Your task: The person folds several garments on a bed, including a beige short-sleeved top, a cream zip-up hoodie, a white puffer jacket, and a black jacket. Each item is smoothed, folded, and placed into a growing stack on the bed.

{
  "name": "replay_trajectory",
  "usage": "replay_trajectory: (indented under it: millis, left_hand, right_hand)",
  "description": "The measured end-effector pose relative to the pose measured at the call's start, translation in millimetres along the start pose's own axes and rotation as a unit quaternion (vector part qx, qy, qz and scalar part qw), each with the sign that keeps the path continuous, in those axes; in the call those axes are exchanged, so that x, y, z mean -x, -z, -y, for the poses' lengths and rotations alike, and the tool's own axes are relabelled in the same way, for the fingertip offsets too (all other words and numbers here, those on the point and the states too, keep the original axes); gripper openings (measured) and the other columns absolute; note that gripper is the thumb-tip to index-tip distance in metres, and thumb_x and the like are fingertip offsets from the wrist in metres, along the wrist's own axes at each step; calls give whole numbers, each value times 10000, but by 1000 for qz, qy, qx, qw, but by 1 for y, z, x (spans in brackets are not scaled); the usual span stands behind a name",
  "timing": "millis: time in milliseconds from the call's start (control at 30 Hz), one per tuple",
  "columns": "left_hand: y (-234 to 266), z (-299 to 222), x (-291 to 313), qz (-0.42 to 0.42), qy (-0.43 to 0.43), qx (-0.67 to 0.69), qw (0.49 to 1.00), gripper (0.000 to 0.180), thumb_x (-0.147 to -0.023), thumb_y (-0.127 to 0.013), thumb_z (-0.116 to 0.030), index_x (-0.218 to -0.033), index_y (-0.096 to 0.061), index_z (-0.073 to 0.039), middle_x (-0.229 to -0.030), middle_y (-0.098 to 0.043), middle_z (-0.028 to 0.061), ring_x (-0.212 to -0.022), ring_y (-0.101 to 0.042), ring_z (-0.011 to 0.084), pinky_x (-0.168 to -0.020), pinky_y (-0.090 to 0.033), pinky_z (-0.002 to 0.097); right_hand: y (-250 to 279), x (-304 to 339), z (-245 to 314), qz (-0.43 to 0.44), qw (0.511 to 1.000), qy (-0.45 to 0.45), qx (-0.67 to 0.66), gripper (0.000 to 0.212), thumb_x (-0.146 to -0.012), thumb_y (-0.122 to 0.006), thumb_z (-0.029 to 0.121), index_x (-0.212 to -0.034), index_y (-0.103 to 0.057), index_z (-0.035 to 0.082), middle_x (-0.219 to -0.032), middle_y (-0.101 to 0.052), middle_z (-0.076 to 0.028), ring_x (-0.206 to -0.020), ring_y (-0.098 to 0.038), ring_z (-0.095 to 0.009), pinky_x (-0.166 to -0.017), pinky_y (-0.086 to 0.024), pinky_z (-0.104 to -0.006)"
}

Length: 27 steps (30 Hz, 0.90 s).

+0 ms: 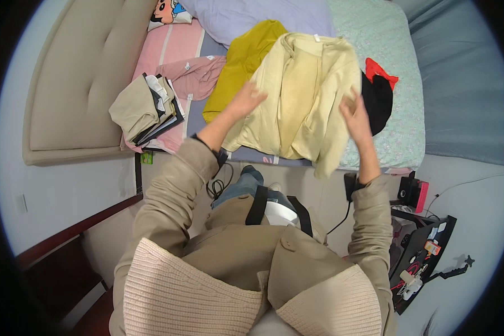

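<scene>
Jacket (300, 95): lay spread on bed (400, 148), front up and parted, collar pointing away, hem toward the near edge, one loose end at lower right reaching that edge.
Left hand (246, 102): came over the near edge to the jacket's left side; showed fingers loosely parted, no cloth visibly caught. Could not tell hovering from light touch.
Right hand (357, 115): matched at the jacket's right side, slightly blurred, thumb and fingers apart, seemingly gripping nothing; could not tell about contact here either.
Mustard garment (232, 73): lay at left, partly under the jacket.
Pink garment (199, 75): sat bunched near folded stack (134, 109).
Black garment (379, 103): lay just right of the jacket, beside red piece (378, 68).
Spreading: seemed the step in hand, with both sides being straightened.
Sleeves: probably called next for a light pinch and an even inward turn, without dragging the mustard garment along.
</scene>
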State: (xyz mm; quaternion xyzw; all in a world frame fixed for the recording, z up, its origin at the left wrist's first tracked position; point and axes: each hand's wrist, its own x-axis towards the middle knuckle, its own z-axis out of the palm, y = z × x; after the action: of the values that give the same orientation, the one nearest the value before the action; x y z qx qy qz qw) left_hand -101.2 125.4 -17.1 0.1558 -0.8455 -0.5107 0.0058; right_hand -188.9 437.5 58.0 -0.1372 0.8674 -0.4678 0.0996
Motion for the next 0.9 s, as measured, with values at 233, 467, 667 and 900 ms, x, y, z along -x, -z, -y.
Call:
replay_trajectory:
  millis: [233, 467, 667, 900]
  left_hand:
    - [-42, 141, 48, 176, 230, 2, 957, 444, -794, -607, -288, -1084, -515, 36, -951, -600, 137, -879, -573, 213, -776, -453, 310]
    - [-103, 134, 40, 270, 185, 81, 941, 361, -789, -611, -238, -1054, -528, -7, -987, -589, 147, -911, -574, 245, -787, -461, 330]
    - [-157, 123, 15, 127, 50, -23, 990, 460, -755, -628, -219, -1151, -479, -40, -1170, -482, 209, -1076, -477, 348, -914, -385, 405]
    - [-151, 164, 5, 7, 293, -281, 914, 608, -710, -648, -236, -1211, -384, -14, -1265, -375, 204, -1170, -371, 373, -930, -369, 430]
  right_hand:
    - [-75, 29, -98, 120, 963, -231, -65, 429, -870, -533, 211, -1222, -437, -15, -992, -594, -130, -909, -582, -176, -793, -457, -278]
    - [-114, -57, -90, 196, 915, -283, -211, 369, -912, -488, 246, -1184, -467, -2, -1038, -580, -109, -959, -576, -178, -830, -450, -292]
    - [-177, -165, -94, 344, 856, -242, -300, 453, -921, -465, 291, -1242, -410, -23, -1148, -519, -132, -1094, -493, -191, -912, -398, -308]
    - [-195, -237, -149, 289, 928, -236, -1, 671, -876, -519, 314, -1336, -227, -78, -1252, -436, -226, -1068, -499, -258, -897, -413, -324]
